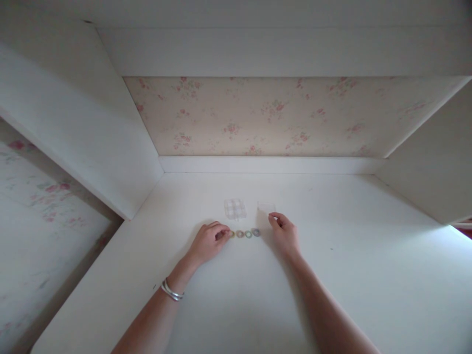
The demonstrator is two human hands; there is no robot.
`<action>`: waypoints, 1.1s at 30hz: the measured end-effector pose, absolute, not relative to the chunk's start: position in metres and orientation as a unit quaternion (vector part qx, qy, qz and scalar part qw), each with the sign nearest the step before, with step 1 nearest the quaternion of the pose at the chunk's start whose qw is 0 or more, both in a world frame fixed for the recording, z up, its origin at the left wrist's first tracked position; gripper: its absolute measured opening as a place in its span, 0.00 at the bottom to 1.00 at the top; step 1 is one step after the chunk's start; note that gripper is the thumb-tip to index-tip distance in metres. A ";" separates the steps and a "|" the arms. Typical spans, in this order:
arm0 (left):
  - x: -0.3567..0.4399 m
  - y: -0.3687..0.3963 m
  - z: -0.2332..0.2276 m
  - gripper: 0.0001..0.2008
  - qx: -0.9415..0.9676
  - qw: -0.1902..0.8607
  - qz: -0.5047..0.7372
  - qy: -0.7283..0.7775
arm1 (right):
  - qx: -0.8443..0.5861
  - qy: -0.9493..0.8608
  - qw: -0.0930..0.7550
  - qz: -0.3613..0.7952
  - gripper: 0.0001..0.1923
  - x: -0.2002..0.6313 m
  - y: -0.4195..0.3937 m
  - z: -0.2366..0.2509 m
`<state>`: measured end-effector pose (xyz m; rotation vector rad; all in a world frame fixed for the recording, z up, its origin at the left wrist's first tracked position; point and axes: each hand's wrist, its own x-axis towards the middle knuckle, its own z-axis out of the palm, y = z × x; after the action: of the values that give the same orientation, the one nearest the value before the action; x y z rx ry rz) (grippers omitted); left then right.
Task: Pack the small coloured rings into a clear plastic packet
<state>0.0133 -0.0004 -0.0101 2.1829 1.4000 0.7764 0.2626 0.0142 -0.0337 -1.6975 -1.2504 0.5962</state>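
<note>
Several small coloured rings lie in a short row on the white tabletop. At the row's left end, my left hand (211, 241) is closed in a pinch, its fingertips on the yellow ring (232, 234). To the right of it follow a pinkish ring (240, 234), a green ring (248, 234) and a grey-blue ring (256, 232). My right hand (286, 235) pinches the near right corner of a clear, flat plastic piece (265, 205), whose exact kind I cannot make out. Left of that lies a white checked square (235, 209), behind the rings.
The white tabletop (236, 305) meets a low white ledge (273, 164) at the back, under floral wallpaper (258, 115). White panels (92, 108) enclose the left and right sides. A tiny dark speck (332, 249) lies on the right.
</note>
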 end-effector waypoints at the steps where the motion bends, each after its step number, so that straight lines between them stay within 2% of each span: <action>1: 0.014 -0.002 -0.009 0.09 0.795 0.211 0.277 0.497 | -0.689 -0.509 0.456 0.242 0.23 0.263 0.014 -0.034; 16: 0.015 -0.003 -0.015 0.08 0.827 0.171 0.254 0.472 | -0.683 -0.525 0.444 0.247 0.22 0.263 0.013 -0.033; 19: 0.015 -0.002 -0.016 0.09 0.818 0.194 0.266 0.472 | -0.685 -0.524 0.442 0.249 0.23 0.263 0.012 -0.033; 25: 0.010 0.003 -0.016 0.11 0.744 0.305 0.344 0.485 | -0.691 -0.523 0.427 0.258 0.24 0.263 0.004 -0.031; 33: -0.001 0.010 -0.014 0.15 0.605 0.343 0.457 0.555 | -0.699 -0.485 0.443 0.283 0.26 0.264 -0.004 -0.028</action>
<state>-0.0006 0.0099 -0.0143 1.5713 1.4419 1.1878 0.2636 -0.0036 -0.0282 -1.7342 -1.2025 0.7010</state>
